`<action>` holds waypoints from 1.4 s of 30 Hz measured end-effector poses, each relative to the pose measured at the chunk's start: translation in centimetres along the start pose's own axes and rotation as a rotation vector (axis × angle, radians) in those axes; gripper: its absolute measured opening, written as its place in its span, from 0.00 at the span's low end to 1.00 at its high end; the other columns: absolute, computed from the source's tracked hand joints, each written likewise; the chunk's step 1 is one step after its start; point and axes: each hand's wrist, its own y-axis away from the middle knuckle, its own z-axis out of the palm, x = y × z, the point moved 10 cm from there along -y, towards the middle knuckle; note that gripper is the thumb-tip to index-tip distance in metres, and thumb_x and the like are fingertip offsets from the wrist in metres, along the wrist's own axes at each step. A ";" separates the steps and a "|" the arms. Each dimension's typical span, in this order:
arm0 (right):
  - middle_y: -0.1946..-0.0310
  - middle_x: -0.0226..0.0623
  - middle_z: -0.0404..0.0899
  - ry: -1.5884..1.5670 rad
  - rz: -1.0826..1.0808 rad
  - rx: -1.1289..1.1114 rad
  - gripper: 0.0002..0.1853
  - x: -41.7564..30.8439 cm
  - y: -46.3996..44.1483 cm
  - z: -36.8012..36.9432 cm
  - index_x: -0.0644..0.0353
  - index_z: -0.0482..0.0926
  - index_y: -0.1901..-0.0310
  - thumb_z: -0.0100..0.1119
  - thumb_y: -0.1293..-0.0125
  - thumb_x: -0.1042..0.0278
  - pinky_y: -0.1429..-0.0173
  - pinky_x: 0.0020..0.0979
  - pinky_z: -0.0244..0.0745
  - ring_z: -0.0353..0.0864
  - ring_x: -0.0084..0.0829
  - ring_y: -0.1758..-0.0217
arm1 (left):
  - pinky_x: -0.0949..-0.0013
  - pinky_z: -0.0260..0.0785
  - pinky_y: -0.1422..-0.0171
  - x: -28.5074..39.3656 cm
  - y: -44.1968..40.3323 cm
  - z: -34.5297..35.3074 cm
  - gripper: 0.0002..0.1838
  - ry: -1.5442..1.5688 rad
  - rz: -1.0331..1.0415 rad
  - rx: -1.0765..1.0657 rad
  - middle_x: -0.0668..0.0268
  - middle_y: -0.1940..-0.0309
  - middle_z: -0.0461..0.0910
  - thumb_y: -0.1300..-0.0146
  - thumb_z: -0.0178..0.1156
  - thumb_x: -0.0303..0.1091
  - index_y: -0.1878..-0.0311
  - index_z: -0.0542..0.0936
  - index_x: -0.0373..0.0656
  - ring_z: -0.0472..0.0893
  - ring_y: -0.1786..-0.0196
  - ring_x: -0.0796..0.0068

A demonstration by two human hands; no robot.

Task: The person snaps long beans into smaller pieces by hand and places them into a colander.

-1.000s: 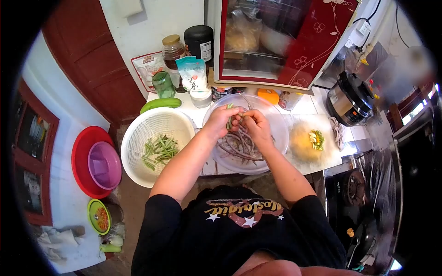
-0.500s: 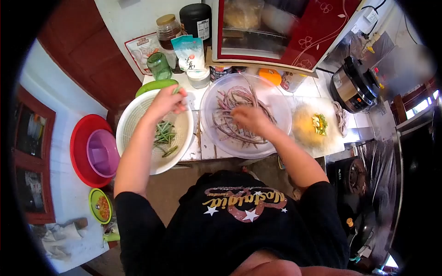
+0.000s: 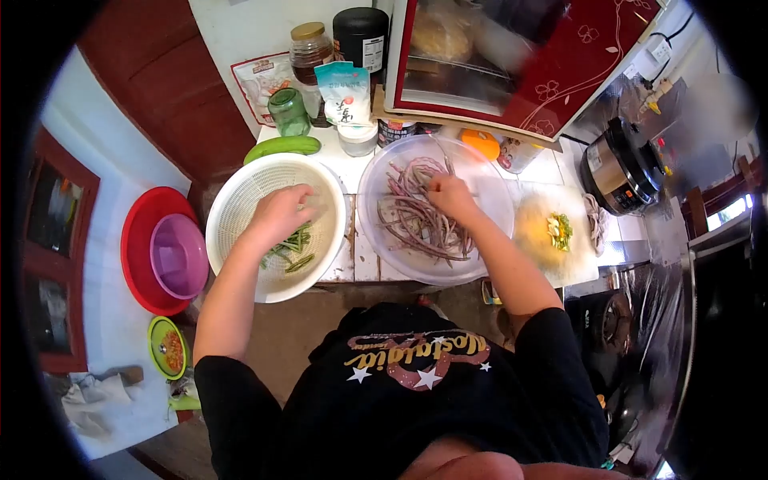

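A: What stood done, what left?
B: Partway, I judged. Short green pieces (image 3: 299,241) lay in the white colander (image 3: 226,200); long purple beans (image 3: 418,218), a bigger tangle, remained in the clear basin (image 3: 498,202) on the bench (image 3: 342,268).
A: Fingers?
B: Left hand (image 3: 280,214), over the colander: loosely parted, nothing seen held. Right hand (image 3: 454,196), at the beans: curled; couldn't tell if gripping.

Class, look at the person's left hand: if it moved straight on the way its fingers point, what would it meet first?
Most likely the right wall of the colander. How high the left hand sits is unclear, so it might pass over the rim toward the basin.
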 end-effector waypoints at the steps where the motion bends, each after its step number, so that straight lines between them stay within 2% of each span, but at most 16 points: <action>1: 0.79 0.43 0.78 -0.118 -0.009 0.093 0.09 -0.3 0.2 -2.1 0.64 0.76 0.73 0.58 0.49 0.66 0.69 0.36 0.73 0.78 0.39 0.75 | 0.67 0.70 0.54 1.0 -0.4 0.2 0.20 0.095 0.002 -0.013 0.58 0.62 0.80 0.48 0.59 0.35 0.52 0.75 0.38 0.79 0.61 0.66; 2: 0.79 0.43 0.78 -0.113 -0.007 0.092 0.09 -0.5 0.3 -3.5 0.64 0.76 0.73 0.58 0.49 0.66 0.69 0.36 0.73 0.78 0.39 0.75 | 0.67 0.70 0.54 1.7 -0.9 0.5 0.20 0.099 0.005 -0.013 0.58 0.62 0.80 0.48 0.59 0.35 0.52 0.75 0.38 0.79 0.61 0.66; 4: 0.85 0.34 0.74 -0.691 0.200 0.077 0.06 -0.6 1.0 -6.9 0.63 0.74 0.75 0.59 0.47 0.71 0.79 0.26 0.68 0.74 0.26 0.84 | 0.73 0.70 0.59 4.6 -2.0 1.6 0.16 0.455 0.136 -0.036 0.62 0.65 0.80 0.44 0.57 0.34 0.54 0.76 0.37 0.78 0.66 0.75; 5: 0.85 0.34 0.74 -0.690 0.207 0.082 0.06 -1.0 1.2 -8.3 0.63 0.74 0.75 0.59 0.47 0.71 0.79 0.26 0.68 0.74 0.26 0.84 | 0.73 0.70 0.59 5.9 -2.5 2.2 0.16 0.456 0.142 -0.042 0.62 0.65 0.80 0.44 0.57 0.34 0.54 0.76 0.37 0.78 0.66 0.75; 7: 0.86 0.29 0.70 -0.972 0.211 0.196 0.06 -1.0 1.7 -11.4 0.61 0.72 0.74 0.59 0.46 0.74 0.85 0.19 0.61 0.69 0.18 0.88 | 0.73 0.69 0.60 9.6 -3.6 4.7 0.15 0.812 0.138 -0.231 0.62 0.67 0.80 0.45 0.58 0.35 0.56 0.77 0.37 0.78 0.66 0.76; 10: 0.86 0.28 0.70 -1.138 0.246 0.261 0.07 -0.8 2.9 -13.4 0.60 0.70 0.73 0.59 0.45 0.72 0.86 0.19 0.61 0.69 0.18 0.88 | 0.73 0.70 0.62 15.0 -4.6 6.9 0.16 0.646 0.326 -0.338 0.65 0.67 0.80 0.42 0.55 0.35 0.53 0.76 0.38 0.78 0.68 0.77; 11: 0.84 0.29 0.72 -1.153 0.253 0.269 0.07 -0.2 3.2 -13.6 0.59 0.70 0.73 0.60 0.45 0.72 0.86 0.19 0.61 0.69 0.18 0.87 | 0.73 0.70 0.62 16.0 -4.8 7.4 0.16 0.644 0.340 -0.343 0.65 0.67 0.80 0.42 0.55 0.35 0.53 0.76 0.38 0.78 0.68 0.77; 14: 0.81 0.29 0.72 -1.135 0.254 0.257 0.07 0.9 4.1 -13.1 0.59 0.70 0.73 0.59 0.44 0.71 0.85 0.19 0.63 0.69 0.18 0.87 | 0.77 0.69 0.69 17.9 -5.0 10.6 0.15 0.888 0.209 -0.555 0.65 0.67 0.79 0.36 0.48 0.35 0.49 0.73 0.39 0.76 0.70 0.81; 17: 0.82 0.30 0.72 -1.168 0.285 0.294 0.08 0.7 4.8 -12.3 0.59 0.70 0.73 0.60 0.44 0.70 0.85 0.19 0.64 0.70 0.19 0.87 | 0.76 0.71 0.69 19.9 -5.3 11.6 0.16 0.962 0.238 -0.640 0.62 0.67 0.79 0.34 0.44 0.36 0.47 0.70 0.38 0.78 0.70 0.78; 19: 0.83 0.30 0.72 -1.164 0.284 0.287 0.08 0.6 4.8 -11.8 0.58 0.70 0.73 0.60 0.44 0.70 0.85 0.19 0.64 0.70 0.19 0.87 | 0.74 0.72 0.69 20.8 -4.3 12.8 0.15 1.059 0.156 -0.844 0.59 0.68 0.79 0.33 0.42 0.36 0.49 0.69 0.37 0.79 0.70 0.74; 22: 0.83 0.30 0.72 -1.164 0.317 0.279 0.08 1.0 4.9 -11.3 0.58 0.70 0.73 0.60 0.44 0.70 0.85 0.19 0.65 0.70 0.19 0.87 | 0.72 0.72 0.70 20.9 -3.5 13.2 0.14 1.166 0.083 -0.917 0.58 0.70 0.79 0.33 0.41 0.35 0.51 0.68 0.38 0.79 0.71 0.72; 26: 0.82 0.30 0.72 -1.188 0.397 0.328 0.07 3.3 5.4 -11.1 0.58 0.70 0.73 0.60 0.44 0.71 0.85 0.20 0.66 0.71 0.19 0.87 | 0.73 0.71 0.71 18.5 -3.7 12.8 0.12 1.103 0.030 -0.831 0.61 0.72 0.78 0.34 0.42 0.35 0.55 0.70 0.39 0.79 0.71 0.73; 28: 0.82 0.29 0.72 -1.194 0.390 0.339 0.08 3.8 5.4 -10.9 0.58 0.70 0.73 0.60 0.44 0.71 0.84 0.20 0.66 0.71 0.19 0.87 | 0.75 0.70 0.73 17.0 -3.9 13.2 0.11 0.950 0.051 -0.760 0.64 0.75 0.77 0.35 0.45 0.36 0.58 0.72 0.40 0.77 0.74 0.76; 35: 0.82 0.30 0.72 -1.219 0.378 0.391 0.08 3.4 5.6 -10.5 0.57 0.69 0.74 0.59 0.44 0.72 0.84 0.20 0.67 0.71 0.19 0.86 | 0.77 0.65 0.76 16.9 -3.8 14.0 0.09 0.805 0.147 -0.612 0.71 0.80 0.72 0.38 0.48 0.35 0.64 0.74 0.40 0.71 0.78 0.82; 37: 0.82 0.30 0.72 -1.252 0.375 0.413 0.07 3.9 6.0 -10.5 0.57 0.69 0.74 0.58 0.43 0.73 0.83 0.20 0.68 0.72 0.20 0.86 | 0.78 0.61 0.77 17.3 -4.7 11.5 0.08 0.668 0.351 -0.279 0.72 0.82 0.70 0.40 0.49 0.33 0.68 0.74 0.39 0.69 0.79 0.83; 42: 0.81 0.33 0.73 -1.509 0.393 0.551 0.07 6.1 7.0 -9.2 0.58 0.69 0.72 0.59 0.43 0.74 0.84 0.23 0.69 0.73 0.23 0.84 | 0.77 0.57 0.77 16.6 -5.3 10.5 0.07 0.931 0.228 -0.128 0.73 0.84 0.67 0.42 0.49 0.31 0.71 0.73 0.39 0.64 0.81 0.84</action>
